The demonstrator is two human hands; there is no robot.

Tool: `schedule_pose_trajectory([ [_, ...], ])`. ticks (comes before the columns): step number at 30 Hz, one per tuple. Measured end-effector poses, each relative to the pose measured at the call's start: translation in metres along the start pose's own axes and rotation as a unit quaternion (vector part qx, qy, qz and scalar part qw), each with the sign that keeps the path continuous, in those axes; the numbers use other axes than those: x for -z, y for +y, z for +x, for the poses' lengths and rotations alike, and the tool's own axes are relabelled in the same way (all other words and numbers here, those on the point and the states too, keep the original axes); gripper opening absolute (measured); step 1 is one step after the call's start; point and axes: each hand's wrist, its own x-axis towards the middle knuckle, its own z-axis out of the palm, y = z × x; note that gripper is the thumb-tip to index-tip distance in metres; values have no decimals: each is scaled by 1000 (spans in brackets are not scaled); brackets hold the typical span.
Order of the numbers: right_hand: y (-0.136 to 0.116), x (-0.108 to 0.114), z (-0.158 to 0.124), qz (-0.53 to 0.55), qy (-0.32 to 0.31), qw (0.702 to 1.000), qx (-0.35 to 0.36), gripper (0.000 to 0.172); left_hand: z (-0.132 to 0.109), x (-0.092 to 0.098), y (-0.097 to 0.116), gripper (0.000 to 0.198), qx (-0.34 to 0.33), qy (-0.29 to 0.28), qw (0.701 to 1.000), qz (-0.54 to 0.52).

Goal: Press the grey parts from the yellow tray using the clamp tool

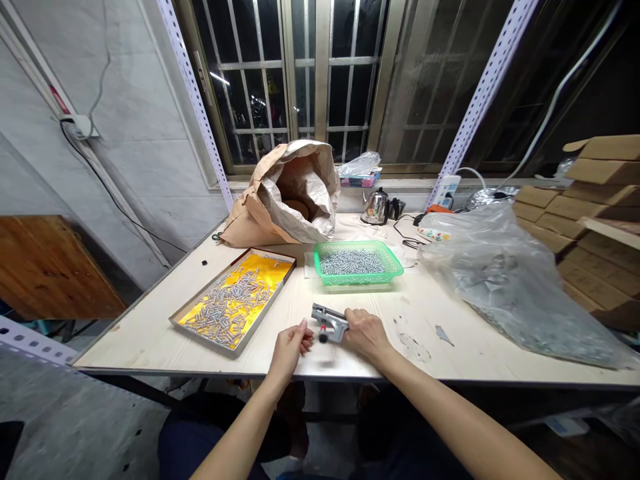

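Head view: pale wood-grain tabletop (pixel 150 343) under both hands; clear plastic bag (pixel 500 287) well right of the fingers; yellow-lined tray (pixel 205 339) ahead-left, green mesh basket (pixel 357 280) straight ahead, likely set for short reaches. Right hand (pixel 367 335) has fingers closed round the rear of a grey metal hand tool (pixel 336 323), presumably to steady it. Left hand (pixel 290 348), thumb and fingers nearly together, is just beside the tool's other end (pinching anything? can't tell). Small metal pieces (pixel 225 310) lie beyond the fingers, in tray and basket.

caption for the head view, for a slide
Right hand holding a metal tool, left hand beside it, near a basket and tray of metal parts.
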Motion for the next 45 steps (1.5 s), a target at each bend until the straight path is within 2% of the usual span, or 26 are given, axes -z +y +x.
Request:
schedule_pose_trajectory([
  [4,2,5,2,13,81,997,11,29,1,-7,6,41,31,-68,997,36],
  [8,3,2,3,30,164,986,15,35,2,-13,7,23,7,-67,993,101],
  [14,1,1,5,43,151,987,-40,47,6,-25,5,14,1,52,998,20],
  [18,1,4,6,54,129,987,-73,45,5,-35,2,13,-42,109,993,-1],
  [21,5,5,6,57,108,986,-109,46,10,-31,2,16,-65,178,981,-38],
  [23,9,3,6,61,86,987,-125,49,25,-24,11,22,-88,233,966,-62],
  [24,11,2,7,66,74,987,-127,51,38,-23,18,24,-102,243,963,-63],
  [26,13,-1,8,77,58,988,-119,53,70,-28,40,29,-134,218,966,-38],
  [30,12,-4,6,75,61,990,-102,53,132,-61,92,29,-185,130,972,64],
  [33,16,-7,4,59,65,991,-102,50,157,-71,106,34,-187,98,959,187],
  [34,18,-8,4,55,65,991,-101,50,161,-67,104,36,-194,91,949,229],
  [36,20,-10,4,49,62,992,-96,50,163,-48,92,34,-200,97,917,332],
  [40,17,-11,4,50,48,995,-74,49,166,23,72,30,-122,174,845,490],
  [43,14,-11,4,51,50,996,-60,47,178,74,72,30,-54,212,820,529],
  [45,13,-11,4,47,57,996,-55,45,188,95,73,28,-24,214,804,555],
])
